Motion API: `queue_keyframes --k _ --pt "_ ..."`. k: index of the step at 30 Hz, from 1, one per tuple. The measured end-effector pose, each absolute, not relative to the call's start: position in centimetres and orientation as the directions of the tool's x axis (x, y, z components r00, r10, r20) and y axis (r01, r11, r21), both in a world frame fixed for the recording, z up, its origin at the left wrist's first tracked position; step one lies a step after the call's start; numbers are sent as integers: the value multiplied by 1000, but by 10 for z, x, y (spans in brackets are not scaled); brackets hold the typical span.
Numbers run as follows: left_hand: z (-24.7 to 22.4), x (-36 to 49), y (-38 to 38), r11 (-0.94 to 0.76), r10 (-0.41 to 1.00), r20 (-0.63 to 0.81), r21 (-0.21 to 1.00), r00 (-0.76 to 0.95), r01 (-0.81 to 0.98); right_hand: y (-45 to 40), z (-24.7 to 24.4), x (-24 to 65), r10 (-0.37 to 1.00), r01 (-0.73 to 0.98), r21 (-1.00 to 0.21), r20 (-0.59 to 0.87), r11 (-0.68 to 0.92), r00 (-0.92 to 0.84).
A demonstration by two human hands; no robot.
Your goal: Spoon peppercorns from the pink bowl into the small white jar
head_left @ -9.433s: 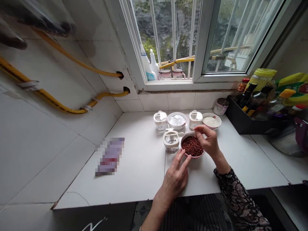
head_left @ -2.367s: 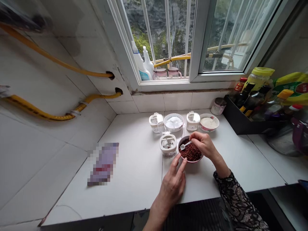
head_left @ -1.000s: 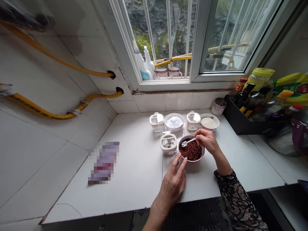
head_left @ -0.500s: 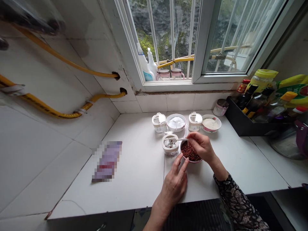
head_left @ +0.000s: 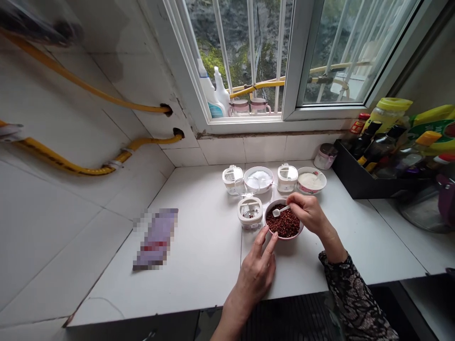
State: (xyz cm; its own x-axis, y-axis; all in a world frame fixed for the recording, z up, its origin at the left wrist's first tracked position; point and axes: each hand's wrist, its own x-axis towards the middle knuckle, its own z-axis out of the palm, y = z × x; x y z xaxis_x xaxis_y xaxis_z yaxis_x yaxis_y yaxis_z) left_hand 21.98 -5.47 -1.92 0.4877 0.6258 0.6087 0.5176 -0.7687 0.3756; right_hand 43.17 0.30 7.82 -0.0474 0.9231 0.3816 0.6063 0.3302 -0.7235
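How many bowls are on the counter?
3: the front bowl by the left hand, the rear-left bowl holding white contents, and the rear-right bowl, patterned outside. None seems hidden.

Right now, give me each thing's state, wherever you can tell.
Round pink-and-white bowl: upright, full of dark red grains
Small white plastic spoon: held over the grains, contact unclear
Right hand: pinching the spoon's handle
Left hand: spread, at the bowl's rim
Squarish clear jar with cream rim: open, few grains inside
White round bowl behind: holding white contents
Flower-patterned round bowl: holding off-white contents
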Motion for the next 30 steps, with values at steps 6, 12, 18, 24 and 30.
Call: queue_keyframes --k 6,12,18,24,30 --pt "-20 219 -54 -770 625 607 378 491 514 8 69 424 963 501 -836 270 224 20" --pt "-19 220 -54 -775 616 619 369 486 512 14 67 429 990 315 -947 97 62 98" --pt "-19 219 -54 -771 624 606 377 494 513 17 69 434 994 153 -988 9 -8 108" --pt "-20 219 -54 -774 620 614 376 489 510 13 69 431 992 303 -950 102 75 75" --pt "-18 219 -54 -772 624 604 381 496 509 9 74 434 996 296 -951 85 92 -39"
